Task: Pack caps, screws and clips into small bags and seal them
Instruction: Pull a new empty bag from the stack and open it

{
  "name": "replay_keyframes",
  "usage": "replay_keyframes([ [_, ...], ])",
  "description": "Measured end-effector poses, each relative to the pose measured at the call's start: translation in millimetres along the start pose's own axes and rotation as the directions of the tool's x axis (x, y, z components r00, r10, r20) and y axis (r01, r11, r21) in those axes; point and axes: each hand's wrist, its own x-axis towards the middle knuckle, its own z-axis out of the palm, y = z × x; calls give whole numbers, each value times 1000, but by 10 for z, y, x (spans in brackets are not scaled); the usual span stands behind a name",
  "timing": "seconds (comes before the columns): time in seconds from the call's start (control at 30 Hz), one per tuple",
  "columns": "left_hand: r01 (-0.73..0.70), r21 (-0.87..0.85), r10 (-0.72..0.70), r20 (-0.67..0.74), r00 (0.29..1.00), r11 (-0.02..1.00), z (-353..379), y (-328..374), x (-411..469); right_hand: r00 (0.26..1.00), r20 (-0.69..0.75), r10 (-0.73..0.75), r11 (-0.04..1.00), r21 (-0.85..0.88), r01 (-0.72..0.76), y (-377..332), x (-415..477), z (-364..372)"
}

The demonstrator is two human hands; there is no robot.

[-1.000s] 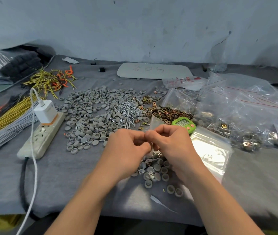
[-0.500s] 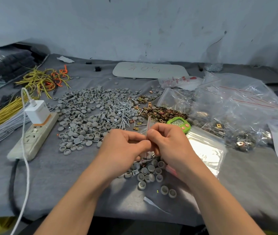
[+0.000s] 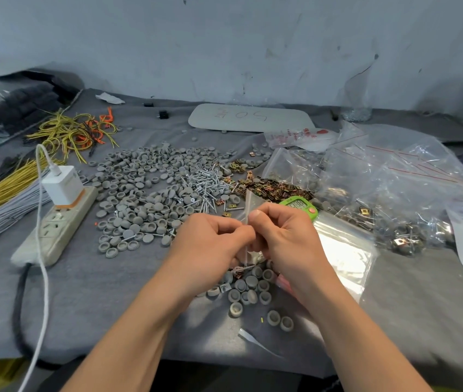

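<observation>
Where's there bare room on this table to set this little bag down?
Bare cloth: front left, between the power strip and the left hand, and front right, in front of the flat bag. The middle is crowded with caps, screws and clips.

2 hands [image 3: 213, 241] [image 3: 284, 239] pinching small bag [image 3: 248, 203], caps [image 3: 145, 199] behind

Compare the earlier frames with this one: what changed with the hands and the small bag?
The left hand and right hand keep pinching the small bag between them; its upper flap, broader a second ago, now shows as a narrow strip, so it has turned slightly. Caps, screws and clips lie as before.
</observation>
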Motion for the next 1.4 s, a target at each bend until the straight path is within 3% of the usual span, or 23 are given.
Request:
replay_keyframes([
  [0.13,-12,27,12,-24,1000,1000,-26,-4,-8,1000,-1,14,999,53,-14,15,23,52],
  [0.4,18,124,-7,-84,996,992,-59,-33,17,997,-77,27,997,-67,-32,-14,33,123],
  [0.63,62,333,49,-317,947,941,-130,25,3,997,-76,-15,990,-144,4,-65,-31,179],
  [0.93,67,229,13,-330,944,971,-171,40,-33,999,12,-40,998,-39,41,-98,-15,227],
  [1.13,23,-129,-40,-130,991,991,-204,56,-54,998,57,-39,999,-13,39,-146,2,167],
  [1.23,27,-218,-56,-127,990,976,-195,55,-47,995,77,-67,988,-131,77,-172,-22,141],
  [1.3,-10,-129,-16,-193,981,992,-169,65,-51,990,92,-102,960,-250,123,-176,-55,151],
  [1.4,-43,268,151,-398,905,962,-159,67,-52,986,87,-140,903,-397,163,-173,-86,156],
])
